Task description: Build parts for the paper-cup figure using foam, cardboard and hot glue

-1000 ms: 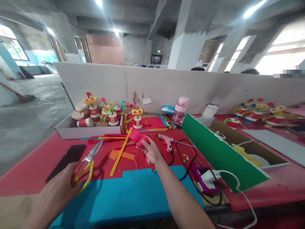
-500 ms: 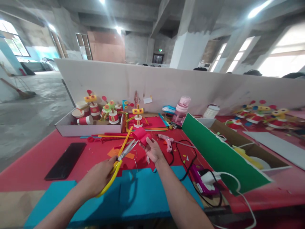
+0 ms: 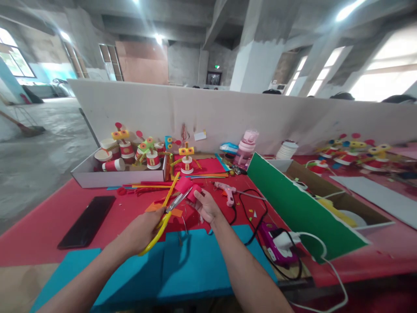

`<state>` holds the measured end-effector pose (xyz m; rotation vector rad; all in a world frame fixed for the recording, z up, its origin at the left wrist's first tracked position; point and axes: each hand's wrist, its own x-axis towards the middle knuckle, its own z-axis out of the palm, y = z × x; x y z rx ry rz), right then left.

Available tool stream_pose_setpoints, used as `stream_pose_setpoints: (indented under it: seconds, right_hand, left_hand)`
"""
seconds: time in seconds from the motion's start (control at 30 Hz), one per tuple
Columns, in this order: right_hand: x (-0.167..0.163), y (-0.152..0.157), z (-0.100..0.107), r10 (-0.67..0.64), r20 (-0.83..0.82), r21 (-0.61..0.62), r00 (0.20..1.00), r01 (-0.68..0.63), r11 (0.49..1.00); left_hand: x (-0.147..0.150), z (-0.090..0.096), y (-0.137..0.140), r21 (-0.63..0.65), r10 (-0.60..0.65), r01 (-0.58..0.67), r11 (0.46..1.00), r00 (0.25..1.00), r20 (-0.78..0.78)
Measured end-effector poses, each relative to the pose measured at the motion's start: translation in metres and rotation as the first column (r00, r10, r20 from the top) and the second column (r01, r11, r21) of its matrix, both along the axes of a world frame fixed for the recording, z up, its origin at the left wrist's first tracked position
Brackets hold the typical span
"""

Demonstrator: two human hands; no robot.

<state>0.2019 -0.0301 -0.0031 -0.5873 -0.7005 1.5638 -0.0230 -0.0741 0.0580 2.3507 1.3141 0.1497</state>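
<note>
**Scissors at the red paper roll**

L hand (image 3: 143, 228) grips yellow-handled scissors (image 3: 166, 215), blades at red paper roll (image 3: 187, 188) pinched in R hand (image 3: 206, 208) above table (image 3: 48, 230). Step: trimming, by the look. Next needs steady roll, blades square to edge.

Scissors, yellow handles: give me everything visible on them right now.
The scissors have looping yellow handles that look like plastic and plain silver metal blades. The left hand grips the handles, fingers through or around the loops. The tool is held above the table, tilted, blades pointing up and right. The blades look slightly parted, their tips meeting the pink foam piece pinched in the right hand. How far the blades have entered the pink piece cannot be told. Below lies a blue foam sheet.
</note>
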Motion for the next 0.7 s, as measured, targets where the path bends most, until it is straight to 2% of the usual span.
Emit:
stream_pose_setpoints:
  seconds: [0.13,0.3,0.7]
  right_hand:
    - [-0.0005,0.0000,-0.0006,0.008,0.000,0.009,1.000,-0.008,1.000]
    - [-0.0007,0.0006,-0.0019,0.022,0.010,0.007,1.000,-0.022,1.000]
    - [-0.0028,0.0000,-0.0006,0.014,-0.013,0.025,1.000,-0.013,1.000]
  left_hand:
    - [0.0038,0.0039,-0.0007,0.008,0.001,0.000,1.000,0.999,-0.046]
    - [0.0054,0.0072,-0.0020,0.020,0.030,-0.030,0.999,0.999,-0.029]
    - [0.0075,0.0004,0.0014,0.011,0.033,-0.033,0.999,0.999,0.003]
